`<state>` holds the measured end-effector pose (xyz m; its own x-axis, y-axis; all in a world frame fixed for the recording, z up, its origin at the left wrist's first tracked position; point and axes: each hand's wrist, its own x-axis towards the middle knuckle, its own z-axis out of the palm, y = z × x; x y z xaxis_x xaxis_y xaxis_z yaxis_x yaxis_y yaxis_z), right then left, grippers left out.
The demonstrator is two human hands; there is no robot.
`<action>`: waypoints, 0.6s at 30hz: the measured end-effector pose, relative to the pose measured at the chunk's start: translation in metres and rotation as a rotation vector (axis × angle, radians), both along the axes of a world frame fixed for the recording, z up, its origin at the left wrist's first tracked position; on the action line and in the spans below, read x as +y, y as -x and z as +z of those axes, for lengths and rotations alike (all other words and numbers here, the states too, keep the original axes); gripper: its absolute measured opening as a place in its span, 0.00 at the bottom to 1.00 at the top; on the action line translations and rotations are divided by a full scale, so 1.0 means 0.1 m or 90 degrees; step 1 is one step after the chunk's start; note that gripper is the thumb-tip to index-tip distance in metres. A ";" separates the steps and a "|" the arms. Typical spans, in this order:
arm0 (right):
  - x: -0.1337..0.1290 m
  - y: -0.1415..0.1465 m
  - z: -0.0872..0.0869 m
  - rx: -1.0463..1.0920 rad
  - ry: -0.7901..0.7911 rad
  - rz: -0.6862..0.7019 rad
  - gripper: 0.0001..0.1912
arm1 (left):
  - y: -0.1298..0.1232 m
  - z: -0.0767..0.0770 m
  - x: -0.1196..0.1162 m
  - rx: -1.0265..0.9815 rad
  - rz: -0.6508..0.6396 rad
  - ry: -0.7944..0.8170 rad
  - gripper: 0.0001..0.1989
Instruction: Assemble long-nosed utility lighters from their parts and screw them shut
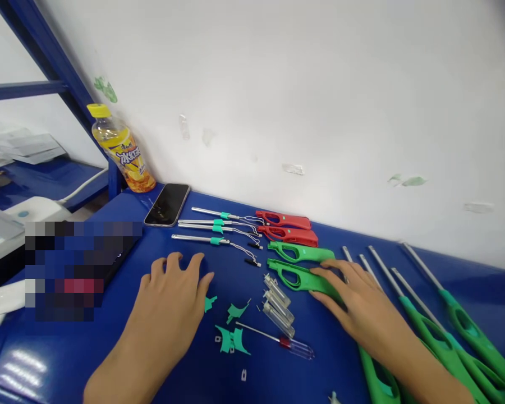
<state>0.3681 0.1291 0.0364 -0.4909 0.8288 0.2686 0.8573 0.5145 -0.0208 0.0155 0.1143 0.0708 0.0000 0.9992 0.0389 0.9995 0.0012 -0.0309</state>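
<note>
My left hand [172,297] rests palm down on the blue table, fingers apart, with nothing in it. Just right of it lie loose teal plastic triggers [225,339]. My right hand [353,292] has its thumb and fingers around the rear end of a green lighter handle shell [297,276], which lies on the table. Behind that shell are another green handle shell [303,253] and two red handle shells [288,234]. Clear fuel tanks [278,311] and a screwdriver [294,345] lie between my hands. Several metal lighter tubes [197,238] with wires lie farther back.
Several green long-necked lighters [475,336] lie at the right, partly under my right forearm. A phone [168,205] and a yellow-capped drink bottle [124,151] are at the back left. A white wall [303,101] borders the table. A blurred patch covers part of the left side.
</note>
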 end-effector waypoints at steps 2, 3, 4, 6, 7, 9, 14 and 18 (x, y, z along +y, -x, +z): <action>-0.01 -0.05 -0.01 -0.002 -0.002 0.022 0.20 | -0.02 0.07 0.10 0.014 0.011 0.023 0.21; -0.01 -0.06 -0.01 -0.004 -0.007 0.032 0.21 | -0.03 0.10 0.16 0.014 0.005 0.029 0.22; 0.00 -0.08 -0.01 -0.009 -0.016 0.042 0.21 | -0.03 0.11 0.22 0.013 -0.002 0.030 0.22; 0.00 -0.09 0.00 -0.022 -0.040 0.062 0.23 | -0.02 0.10 0.34 0.012 -0.019 0.030 0.25; 0.00 -0.09 0.00 -0.030 -0.050 0.073 0.24 | -0.02 0.08 0.39 0.010 -0.025 0.029 0.25; 0.00 -0.08 0.02 -0.042 -0.061 0.088 0.24 | 0.00 0.03 0.47 0.007 -0.038 0.025 0.25; -0.03 -0.06 0.09 -0.022 -0.050 0.087 0.25 | 0.03 -0.12 0.62 0.003 -0.071 0.003 0.17; 0.00 -0.16 0.13 0.006 -0.041 0.064 0.23 | 0.07 -0.21 0.68 0.005 -0.097 -0.023 0.13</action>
